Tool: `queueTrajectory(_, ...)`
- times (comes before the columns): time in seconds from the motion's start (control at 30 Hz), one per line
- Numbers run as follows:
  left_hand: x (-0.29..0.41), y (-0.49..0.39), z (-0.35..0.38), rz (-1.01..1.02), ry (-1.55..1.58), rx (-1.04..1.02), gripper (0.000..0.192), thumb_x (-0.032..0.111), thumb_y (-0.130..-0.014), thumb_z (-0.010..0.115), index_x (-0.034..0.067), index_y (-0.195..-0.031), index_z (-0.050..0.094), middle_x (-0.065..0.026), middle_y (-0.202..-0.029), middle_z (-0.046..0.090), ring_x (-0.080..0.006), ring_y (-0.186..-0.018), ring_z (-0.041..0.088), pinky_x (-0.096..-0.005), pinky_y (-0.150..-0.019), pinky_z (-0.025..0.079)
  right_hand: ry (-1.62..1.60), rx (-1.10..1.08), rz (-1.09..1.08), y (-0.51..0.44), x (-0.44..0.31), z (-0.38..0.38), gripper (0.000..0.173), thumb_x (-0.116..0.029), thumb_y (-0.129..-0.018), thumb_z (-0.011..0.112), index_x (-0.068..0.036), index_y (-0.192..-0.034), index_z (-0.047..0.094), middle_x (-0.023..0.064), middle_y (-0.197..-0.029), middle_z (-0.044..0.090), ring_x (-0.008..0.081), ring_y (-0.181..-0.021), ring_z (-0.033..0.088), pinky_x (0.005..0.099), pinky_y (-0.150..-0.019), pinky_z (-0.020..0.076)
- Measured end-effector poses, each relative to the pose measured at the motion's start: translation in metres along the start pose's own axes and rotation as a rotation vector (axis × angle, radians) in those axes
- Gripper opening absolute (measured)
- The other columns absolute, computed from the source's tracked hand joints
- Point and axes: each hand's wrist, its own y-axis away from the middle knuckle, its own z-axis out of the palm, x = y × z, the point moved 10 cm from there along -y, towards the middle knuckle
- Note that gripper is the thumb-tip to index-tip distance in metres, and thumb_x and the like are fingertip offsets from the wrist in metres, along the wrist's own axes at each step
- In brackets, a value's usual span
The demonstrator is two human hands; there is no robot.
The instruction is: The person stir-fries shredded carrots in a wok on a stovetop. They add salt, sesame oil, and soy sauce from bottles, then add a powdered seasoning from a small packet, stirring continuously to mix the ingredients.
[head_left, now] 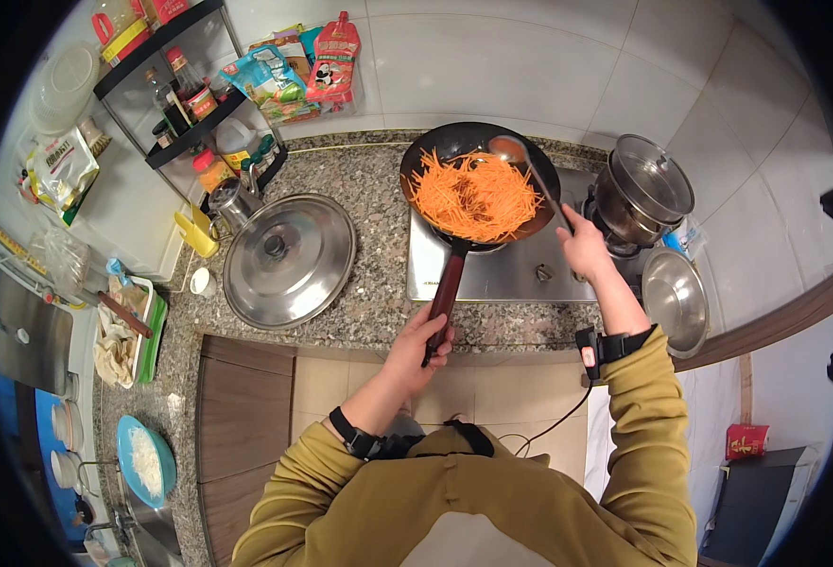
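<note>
My left hand [416,347] is closed around the dark red handle of a black wok [452,138], which sits over the left burner of a steel gas stove [523,273]. Shredded carrot [477,198] lies heaped in the wok, with a darker brown patch near its middle. In my right hand [584,244] is the dark handle of a metal ladle [509,149]; its bowl rests at the wok's upper right, beside the carrot.
A large steel lid [289,262] lies on the granite counter to the left. At the right burner stands a pot with a glass lid [652,177], near a steel bowl [674,301]. A condiment rack [197,131], a green-rimmed tray [153,340] and a blue bowl [163,453] of white shreds are further left.
</note>
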Motion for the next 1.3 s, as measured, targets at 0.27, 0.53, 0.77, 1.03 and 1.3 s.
queueTrajectory(0.27,0.013,0.006,-0.005,-0.018,-0.047,0.044,0.035,0.017,-0.1,0.059,0.021,-0.134,0.053,-0.0028,-0.084,0.058,-0.0098,-0.062,0.048,-0.0204,-0.044,0.031,-0.118,-0.314,0.051,0.076,-0.029,-0.02,0.054,-0.014,-0.095,0.061,-0.01,-0.147,0.048,0.0178,-0.111,0.072,0.0294,-0.088,0.068,0.037,-0.088,0.0519)
queueTrajectory(0.53,0.013,0.007,-0.011,-0.028,-0.052,0.089,0.048,0.017,-0.1,0.062,0.028,-0.145,0.049,-0.0013,-0.083,0.058,-0.0097,-0.059,0.048,-0.0199,-0.044,0.031,0.21,-0.165,-0.198,0.088,-0.035,-0.016,0.046,-0.015,-0.092,0.064,-0.012,-0.137,0.058,0.0262,-0.114,0.066,0.0416,-0.111,0.062,0.0435,-0.097,0.0501)
queueTrajectory(0.77,0.015,0.01,-0.012,-0.028,-0.113,0.06,0.049,0.019,-0.1,0.061,0.028,-0.146,0.047,0.0002,-0.083,0.057,-0.0077,-0.06,0.047,-0.0194,-0.044,0.031,0.031,0.008,-0.118,0.0,-0.033,-0.018,0.05,-0.018,-0.092,0.064,-0.007,-0.14,0.055,0.0225,-0.13,0.062,0.0358,-0.123,0.059,0.0365,-0.104,0.0462)
queueTrajectory(1.03,0.018,0.009,-0.013,-0.017,-0.125,0.076,0.049,0.019,-0.101,0.06,0.027,-0.147,0.046,0.0001,-0.083,0.057,-0.0074,-0.06,0.046,-0.0188,-0.044,0.031,0.436,-0.049,-0.481,0.026,-0.059,0.004,0.044,-0.02,-0.09,0.067,-0.026,-0.134,0.063,0.0122,-0.102,0.069,0.0336,-0.096,0.067,0.0436,-0.082,0.0551)
queueTrajectory(1.3,0.017,0.01,-0.015,-0.021,-0.13,0.095,0.055,0.017,-0.101,0.059,0.031,-0.151,0.04,-0.0028,-0.087,0.058,-0.0095,-0.062,0.045,-0.0195,-0.046,0.031,0.417,0.088,-0.393,0.107,-0.041,-0.125,0.044,-0.013,-0.087,0.069,-0.029,-0.128,0.067,0.0117,-0.088,0.062,0.0329,-0.075,0.064,0.0434,-0.068,0.0519)
